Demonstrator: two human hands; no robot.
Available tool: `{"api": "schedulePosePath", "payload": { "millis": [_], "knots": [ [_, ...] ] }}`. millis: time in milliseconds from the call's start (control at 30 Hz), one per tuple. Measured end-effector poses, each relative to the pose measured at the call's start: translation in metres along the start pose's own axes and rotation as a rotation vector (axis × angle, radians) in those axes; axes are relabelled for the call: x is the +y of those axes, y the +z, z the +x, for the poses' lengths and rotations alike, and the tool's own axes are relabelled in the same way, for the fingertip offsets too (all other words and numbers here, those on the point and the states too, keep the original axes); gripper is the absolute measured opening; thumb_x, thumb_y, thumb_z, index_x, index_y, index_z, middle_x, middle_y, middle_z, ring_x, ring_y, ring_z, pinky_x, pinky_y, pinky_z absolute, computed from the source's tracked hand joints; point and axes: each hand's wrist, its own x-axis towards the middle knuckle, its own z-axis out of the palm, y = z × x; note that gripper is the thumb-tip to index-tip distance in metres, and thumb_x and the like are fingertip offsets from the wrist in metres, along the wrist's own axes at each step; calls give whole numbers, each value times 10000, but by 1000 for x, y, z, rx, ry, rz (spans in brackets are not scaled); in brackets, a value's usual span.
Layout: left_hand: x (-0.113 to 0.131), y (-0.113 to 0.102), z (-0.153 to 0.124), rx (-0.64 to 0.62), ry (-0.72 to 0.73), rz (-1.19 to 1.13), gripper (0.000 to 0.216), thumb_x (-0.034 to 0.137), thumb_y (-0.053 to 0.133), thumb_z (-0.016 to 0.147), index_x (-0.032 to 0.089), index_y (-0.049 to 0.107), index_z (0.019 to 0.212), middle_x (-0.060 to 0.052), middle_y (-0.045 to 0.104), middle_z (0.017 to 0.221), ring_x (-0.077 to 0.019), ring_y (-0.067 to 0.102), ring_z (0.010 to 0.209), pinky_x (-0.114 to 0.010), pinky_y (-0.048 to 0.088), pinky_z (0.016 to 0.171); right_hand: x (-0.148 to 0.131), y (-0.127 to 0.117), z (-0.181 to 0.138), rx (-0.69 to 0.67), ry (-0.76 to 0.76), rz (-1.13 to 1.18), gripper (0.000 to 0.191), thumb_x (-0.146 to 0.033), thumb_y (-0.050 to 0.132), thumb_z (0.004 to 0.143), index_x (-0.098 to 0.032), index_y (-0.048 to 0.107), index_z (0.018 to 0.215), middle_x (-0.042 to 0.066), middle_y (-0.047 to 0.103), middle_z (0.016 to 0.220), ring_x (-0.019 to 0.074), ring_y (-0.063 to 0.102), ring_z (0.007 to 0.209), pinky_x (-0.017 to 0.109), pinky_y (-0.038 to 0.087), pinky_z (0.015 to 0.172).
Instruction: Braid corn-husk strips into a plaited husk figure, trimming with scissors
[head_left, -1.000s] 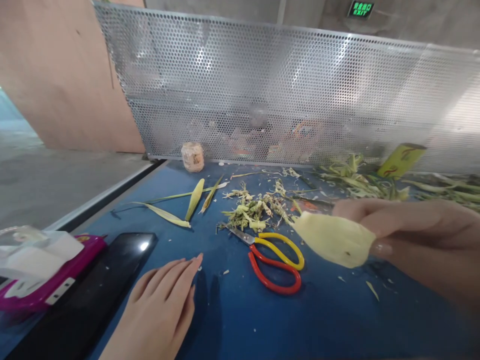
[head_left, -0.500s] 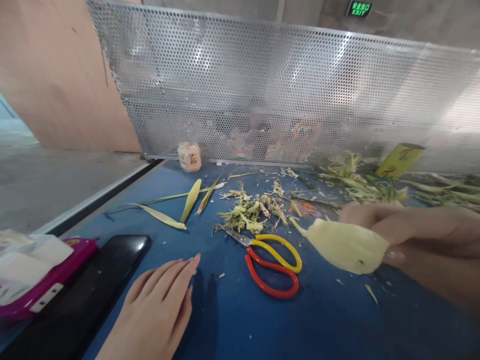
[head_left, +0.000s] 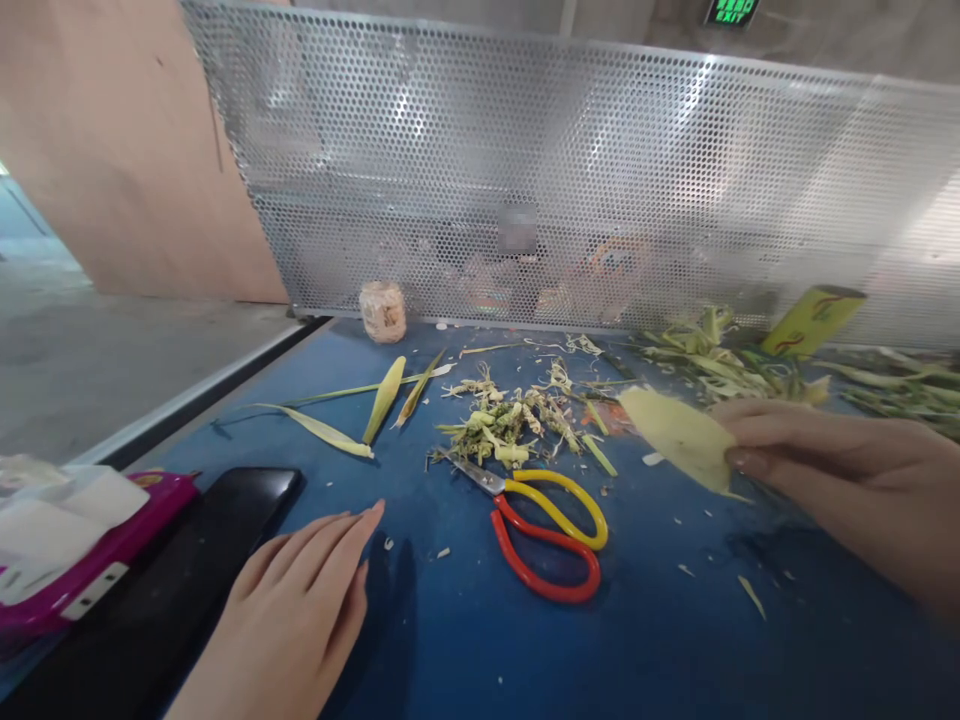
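Observation:
My right hand [head_left: 817, 470] pinches a pale yellow-green husk leaf [head_left: 679, 435], which looks like corn husk, between thumb and fingers above the table's right side. My left hand [head_left: 289, 600] holds nothing; its fingers are stretched out over the near left of the table, beside a black phone [head_left: 172, 580]. Between both hands lie scissors [head_left: 551, 535] with one yellow and one red handle. Just beyond their blades sits a pile of green and pale plant scraps [head_left: 502, 425]. Several narrow leaves [head_left: 385, 400] rest to the left of that pile.
A perforated metal screen [head_left: 450, 150] closes off the far side of the blue table [head_left: 480, 650]. Before it stand a woven straw-coloured roll [head_left: 382, 312], a heap of husks [head_left: 709, 355] and a leaning yellow-green tube [head_left: 814, 320]. A magenta case [head_left: 161, 495] with white tissues lies far left.
My right hand has moved the husk leaf away from me, towards the back of the table. A short stalk piece now shows on the table near the scraps. My left hand has shifted slightly left.

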Motion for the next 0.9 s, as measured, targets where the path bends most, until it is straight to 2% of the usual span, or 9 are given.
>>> {"api": "schedulePosePath", "payload": {
  "millis": [133,200,300,367,733,900],
  "knots": [
    [-2,7,-3,-15,4,-2,420,332,401,788,256,411,1201,-5,598,1066,-194,555,939,-346,362,838,-15,-2,-4,-42,-64,10,186,-393,550,721,-283,631,593,-42,662,693,126,622,606,160,517,548],
    [-3,9,-3,-9,4,-6,413,331,396,791,250,415,1195,-9,602,1059,-197,556,932,-357,354,843,-20,-4,-6,-74,-100,51,175,-370,542,737,-284,620,606,-31,645,696,127,612,602,167,511,524],
    [-2,10,-1,-15,-6,-14,411,332,385,796,244,414,1197,-15,606,1052,-200,560,924,-365,354,839,-23,-7,-9,-151,-153,126,104,-304,536,752,-329,634,727,-21,626,724,140,599,624,204,514,510],
    [-2,9,-1,-26,-12,-15,409,331,377,800,248,414,1199,-16,605,1055,-199,562,923,-362,361,831,-24,-9,-11,-193,-170,159,138,-282,528,760,-358,637,800,-14,621,736,157,595,642,250,524,533],
    [-3,12,-2,-41,0,-9,433,324,390,797,254,375,1224,-13,598,1066,-196,551,944,-365,335,855,-27,-13,-13,-226,-147,163,130,-299,521,769,-351,640,776,-22,614,684,167,585,616,312,529,647],
    [-2,12,-3,-45,-17,-18,419,338,385,795,255,410,1206,-15,602,1063,-200,558,936,-365,350,857,-26,-12,-13,-235,-119,177,117,-315,540,753,-347,651,766,-16,620,690,169,585,614,272,533,545]
  ]
}}
